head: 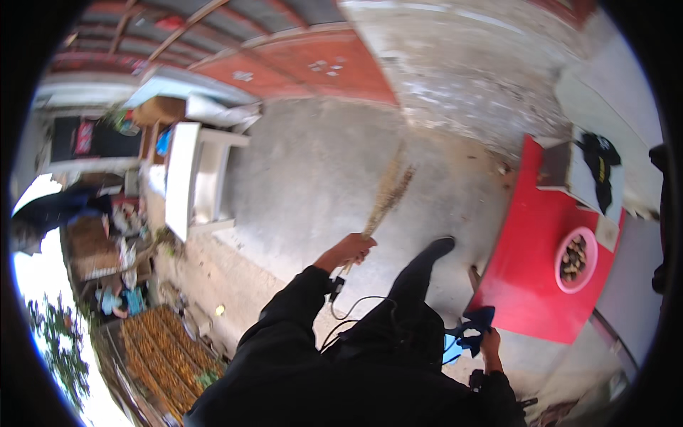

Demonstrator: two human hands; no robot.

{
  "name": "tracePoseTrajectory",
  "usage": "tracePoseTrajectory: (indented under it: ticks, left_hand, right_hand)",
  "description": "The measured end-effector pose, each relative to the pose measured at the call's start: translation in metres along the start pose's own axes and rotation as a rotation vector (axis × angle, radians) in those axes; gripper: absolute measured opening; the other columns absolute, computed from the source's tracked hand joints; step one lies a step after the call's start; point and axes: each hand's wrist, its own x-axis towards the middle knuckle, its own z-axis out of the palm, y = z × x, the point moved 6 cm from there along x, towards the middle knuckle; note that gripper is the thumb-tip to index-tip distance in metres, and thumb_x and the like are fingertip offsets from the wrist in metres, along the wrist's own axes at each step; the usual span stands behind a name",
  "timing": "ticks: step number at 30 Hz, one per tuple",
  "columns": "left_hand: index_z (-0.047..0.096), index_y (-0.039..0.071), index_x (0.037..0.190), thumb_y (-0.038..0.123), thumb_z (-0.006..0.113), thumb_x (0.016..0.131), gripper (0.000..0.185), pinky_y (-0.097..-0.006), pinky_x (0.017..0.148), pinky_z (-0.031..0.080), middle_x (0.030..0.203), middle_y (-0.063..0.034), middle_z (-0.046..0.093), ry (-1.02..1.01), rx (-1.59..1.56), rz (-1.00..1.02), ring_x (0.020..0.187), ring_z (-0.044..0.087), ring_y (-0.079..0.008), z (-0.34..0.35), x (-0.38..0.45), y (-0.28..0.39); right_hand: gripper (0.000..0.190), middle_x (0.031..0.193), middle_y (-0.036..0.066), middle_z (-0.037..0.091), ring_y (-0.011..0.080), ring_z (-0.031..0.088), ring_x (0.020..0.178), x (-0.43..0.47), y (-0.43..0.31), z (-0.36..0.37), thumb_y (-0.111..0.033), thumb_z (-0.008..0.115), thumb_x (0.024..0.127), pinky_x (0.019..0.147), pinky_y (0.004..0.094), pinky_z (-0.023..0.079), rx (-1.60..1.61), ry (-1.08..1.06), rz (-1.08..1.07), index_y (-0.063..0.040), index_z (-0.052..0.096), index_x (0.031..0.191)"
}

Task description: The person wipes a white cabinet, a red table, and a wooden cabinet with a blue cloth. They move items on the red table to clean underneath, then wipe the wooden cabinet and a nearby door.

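Near the middle of the head view, my left hand (349, 251) grips a bundle of dry plant stalks (388, 200), which looks like a small straw broom and points away over the concrete floor (304, 171). My right hand (490, 344), at the lower right, is closed around a dark blue cloth item (478, 325) close to the corner of a red-topped table (525, 283). Something light blue (452, 349) shows just beside that cloth. On the table stands a pink basin (560, 267) with brown and pale pieces in it.
A white table or frame (184, 176) stands at the left. A box (555, 164) and a black item with yellow marks (600, 165) lie at the red table's far end. Another person in dark clothes (64, 208) is at the far left, above stacked corn cobs (160, 357).
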Motion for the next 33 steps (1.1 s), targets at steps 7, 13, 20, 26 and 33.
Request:
tracePoseTrajectory:
  ticks: [7, 13, 20, 26, 33]
  left_hand:
    - [0.07, 0.01, 0.104, 0.033, 0.068, 0.098, 0.023, -0.0345, 0.05, 0.053, 0.079, -0.0063, 0.07, 0.409, -0.064, -0.075, 0.058, 0.068, -0.0184, -0.079, -0.131, -0.256]
    - [0.062, 0.011, 0.094, 0.024, 0.069, 0.096, 0.015, -0.0332, 0.044, 0.038, 0.067, 0.0002, 0.051, 0.667, -0.494, -0.261, 0.049, 0.047, -0.014, -0.078, -0.261, -0.499]
    - [0.058, 0.008, 0.092, 0.014, 0.063, 0.097, 0.009, -0.0351, 0.047, 0.037, 0.067, -0.001, 0.047, 0.697, -1.239, -0.293, 0.051, 0.042, -0.0146, 0.013, -0.34, -0.725]
    - [0.053, 0.006, 0.121, 0.008, 0.055, 0.101, 0.019, -0.0418, 0.061, 0.06, 0.09, -0.0099, 0.063, 0.715, -1.51, -0.011, 0.068, 0.066, -0.0244, 0.005, -0.367, -0.813]
    - [0.057, 0.009, 0.111, 0.024, 0.062, 0.107, 0.017, -0.0348, 0.046, 0.043, 0.079, -0.004, 0.059, 1.064, -1.654, 0.045, 0.053, 0.049, -0.0126, 0.007, -0.446, -0.924]
  right_hand:
    - [0.032, 0.105, 0.013, 0.069, 0.0256, 0.067, 0.093, 0.035, 0.05, -0.013, -0.016, 0.055, 0.101, 0.068, 0.0427, 0.055, 0.023, -0.011, -0.11, 0.001, 0.065, 0.125]
    - [0.029, 0.11, 0.027, 0.071, 0.0413, 0.067, 0.1, -0.032, -0.074, 0.017, -0.014, 0.055, 0.104, 0.093, 0.0492, 0.051, -0.284, 0.021, -0.275, 0.008, 0.063, 0.12]
    - [0.046, 0.123, 0.024, 0.07, 0.0372, 0.068, 0.115, -0.081, -0.181, 0.087, -0.028, 0.054, 0.107, 0.103, 0.0449, 0.051, -0.01, -0.032, -0.132, 0.006, 0.062, 0.136]
    - [0.049, 0.131, 0.013, 0.07, 0.028, 0.071, 0.117, -0.095, -0.36, 0.221, -0.036, 0.052, 0.104, 0.096, 0.0449, 0.059, 0.223, -0.322, -0.274, -0.004, 0.064, 0.139]
    - [0.04, 0.121, 0.013, 0.074, 0.0291, 0.074, 0.105, -0.248, -0.63, 0.51, -0.032, 0.06, 0.106, 0.09, 0.0427, 0.062, -0.138, -0.582, -0.605, -0.003, 0.068, 0.134]
